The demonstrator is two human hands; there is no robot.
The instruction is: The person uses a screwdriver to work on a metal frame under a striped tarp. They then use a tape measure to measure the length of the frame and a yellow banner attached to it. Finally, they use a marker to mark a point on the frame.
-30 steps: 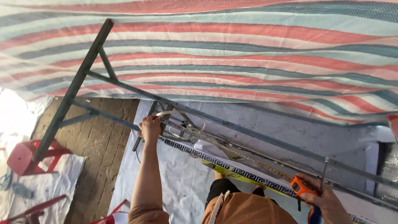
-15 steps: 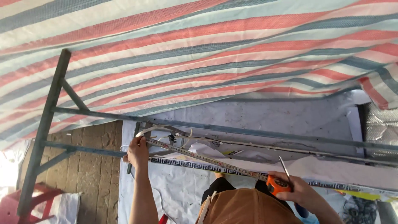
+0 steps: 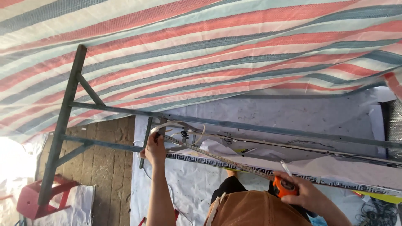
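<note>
My left hand [image 3: 155, 147] pinches the tape's end against the left end of the grey metal frame [image 3: 234, 124]. The yellowish marked tape [image 3: 217, 158] runs taut, slanting down along the patterned strip [image 3: 234, 165]. My right hand [image 3: 302, 193] grips the orange tape measure case [image 3: 284, 187].

An orange tape measure [image 3: 284, 187] is gripped at the near right; its yellow blade [image 3: 217, 158] is stretched leftward, taut.
</note>
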